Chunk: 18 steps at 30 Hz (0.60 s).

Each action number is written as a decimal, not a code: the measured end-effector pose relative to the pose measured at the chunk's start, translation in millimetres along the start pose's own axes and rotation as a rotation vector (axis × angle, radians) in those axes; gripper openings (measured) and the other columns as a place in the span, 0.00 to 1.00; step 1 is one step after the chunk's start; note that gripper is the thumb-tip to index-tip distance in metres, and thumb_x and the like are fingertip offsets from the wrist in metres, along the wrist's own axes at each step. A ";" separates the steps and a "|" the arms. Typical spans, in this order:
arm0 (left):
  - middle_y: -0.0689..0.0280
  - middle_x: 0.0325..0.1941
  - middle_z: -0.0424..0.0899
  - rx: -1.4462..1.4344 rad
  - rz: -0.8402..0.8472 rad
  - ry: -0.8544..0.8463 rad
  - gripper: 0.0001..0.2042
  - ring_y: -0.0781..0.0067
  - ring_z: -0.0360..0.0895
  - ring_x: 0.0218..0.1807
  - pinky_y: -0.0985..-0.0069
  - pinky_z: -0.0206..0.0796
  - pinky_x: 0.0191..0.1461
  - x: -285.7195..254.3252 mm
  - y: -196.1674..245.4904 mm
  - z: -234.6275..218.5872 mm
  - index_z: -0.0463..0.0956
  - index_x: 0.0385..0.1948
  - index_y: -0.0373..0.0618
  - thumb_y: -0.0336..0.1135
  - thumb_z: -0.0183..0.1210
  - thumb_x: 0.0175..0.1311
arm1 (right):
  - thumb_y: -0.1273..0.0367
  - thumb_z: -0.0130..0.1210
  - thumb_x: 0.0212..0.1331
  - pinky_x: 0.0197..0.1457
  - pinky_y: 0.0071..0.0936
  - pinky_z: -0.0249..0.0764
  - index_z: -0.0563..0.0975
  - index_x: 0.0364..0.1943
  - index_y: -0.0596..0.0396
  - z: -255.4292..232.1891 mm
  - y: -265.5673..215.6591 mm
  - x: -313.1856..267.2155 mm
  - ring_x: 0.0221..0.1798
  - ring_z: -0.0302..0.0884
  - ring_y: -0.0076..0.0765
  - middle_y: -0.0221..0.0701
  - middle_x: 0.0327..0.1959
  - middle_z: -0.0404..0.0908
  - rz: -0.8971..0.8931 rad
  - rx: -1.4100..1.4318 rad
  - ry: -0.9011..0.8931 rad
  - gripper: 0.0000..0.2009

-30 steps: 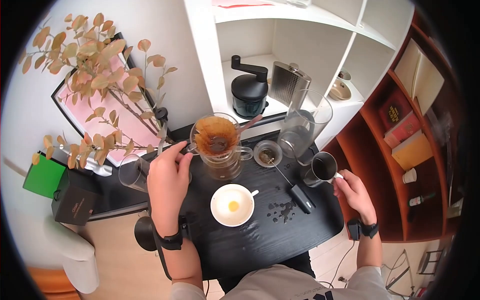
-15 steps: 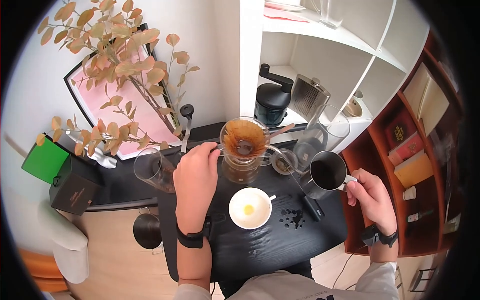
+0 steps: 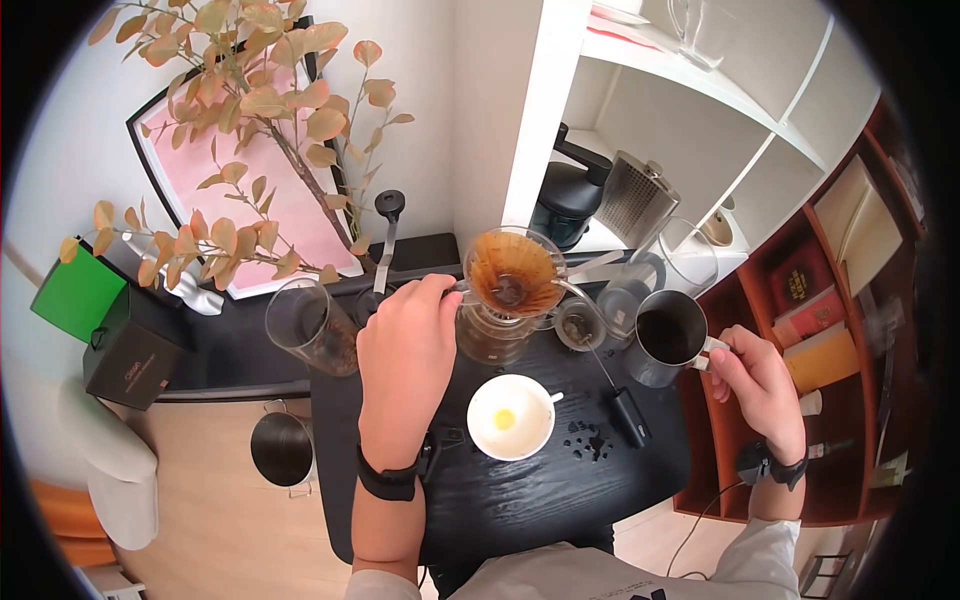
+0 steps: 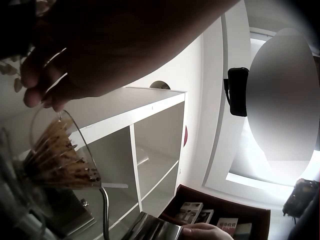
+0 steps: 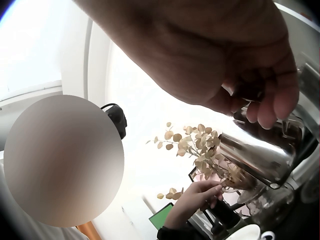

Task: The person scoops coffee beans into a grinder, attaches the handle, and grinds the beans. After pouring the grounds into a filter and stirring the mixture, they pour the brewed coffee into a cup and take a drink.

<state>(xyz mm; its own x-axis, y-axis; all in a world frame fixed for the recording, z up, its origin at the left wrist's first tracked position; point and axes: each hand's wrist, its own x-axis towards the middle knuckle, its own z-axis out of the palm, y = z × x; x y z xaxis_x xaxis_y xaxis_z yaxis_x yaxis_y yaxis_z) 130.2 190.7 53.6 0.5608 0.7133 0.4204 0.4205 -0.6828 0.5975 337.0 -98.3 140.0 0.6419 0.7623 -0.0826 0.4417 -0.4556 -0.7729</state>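
Observation:
My left hand (image 3: 410, 360) pinches the side handle of a glass coffee dripper, its fingertips right at the rim. A brown-stained paper filter (image 3: 500, 262) with dark, wet grounds at the bottom lines the dripper. Underneath stands a glass coffee server (image 3: 490, 340). With my right hand (image 3: 760, 385) I grip the handle of a steel gooseneck kettle (image 3: 655, 368), lidless and dark inside. Its thin spout reaches the dripper's right rim; in the left wrist view the spout (image 4: 105, 212) curves up beside the filter. A white cup (image 3: 512, 440) with a yellow spot inside stands in front.
Right of the server sit a small round dish (image 3: 580, 326), a black handheld stick device (image 3: 631, 416) and water drops. A tall clear vessel (image 3: 690, 250) stands behind the kettle. At left are a tilted glass (image 3: 312, 335), a metal crank (image 3: 388, 235) and a dark box (image 3: 135, 350).
My right hand has brought the kettle leftward, so its spout has come from beyond the small dish to the dripper's rim. The left hand stays at the dripper's handle while the head view shifts.

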 end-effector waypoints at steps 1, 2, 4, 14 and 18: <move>0.56 0.37 0.89 -0.005 0.004 0.000 0.08 0.50 0.86 0.37 0.62 0.76 0.41 0.2 0.1 -0.2 0.85 0.45 0.41 0.33 0.63 0.72 | 0.68 0.54 0.78 0.33 0.22 0.74 0.76 0.34 0.61 -0.8 -0.2 1.0 0.27 0.76 0.19 0.27 0.24 0.78 -0.006 -0.015 0.002 0.12; 0.56 0.37 0.89 -0.011 0.008 -0.002 0.08 0.50 0.86 0.37 0.61 0.76 0.41 0.1 0.1 -0.3 0.85 0.45 0.41 0.33 0.63 0.72 | 0.68 0.54 0.78 0.32 0.22 0.74 0.76 0.34 0.61 -1.5 -0.4 1.5 0.27 0.76 0.19 0.27 0.24 0.78 -0.010 -0.030 0.005 0.12; 0.56 0.37 0.89 -0.014 0.011 0.003 0.08 0.50 0.86 0.37 0.61 0.77 0.41 -0.2 -0.1 -0.4 0.85 0.45 0.41 0.33 0.63 0.71 | 0.68 0.54 0.78 0.32 0.22 0.73 0.76 0.34 0.61 -3.1 -2.3 2.3 0.27 0.75 0.19 0.27 0.24 0.78 -0.016 -0.035 0.004 0.12; 0.55 0.38 0.89 -0.008 0.008 -0.005 0.08 0.50 0.86 0.37 0.61 0.77 0.41 0.3 0.0 -1.4 0.85 0.45 0.40 0.33 0.64 0.71 | 0.67 0.56 0.78 0.30 0.21 0.72 0.75 0.34 0.61 -6.8 -9.7 4.3 0.26 0.75 0.18 0.26 0.23 0.77 -0.039 -0.083 0.025 0.13; 0.58 0.39 0.90 0.013 0.024 -0.017 0.07 0.48 0.87 0.40 0.58 0.79 0.41 0.6 -1.0 -2.2 0.85 0.43 0.43 0.35 0.63 0.72 | 0.66 0.56 0.78 0.30 0.21 0.72 0.75 0.35 0.61 -6.8 -14.0 5.1 0.25 0.74 0.18 0.26 0.23 0.77 -0.047 -0.096 0.028 0.13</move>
<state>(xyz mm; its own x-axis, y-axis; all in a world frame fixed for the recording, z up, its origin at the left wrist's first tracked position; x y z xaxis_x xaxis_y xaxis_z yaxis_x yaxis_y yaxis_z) 128.6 192.2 54.8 0.5833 0.6937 0.4226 0.4155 -0.7019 0.5786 338.3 -91.1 154.7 0.6356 0.7715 -0.0286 0.5292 -0.4623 -0.7115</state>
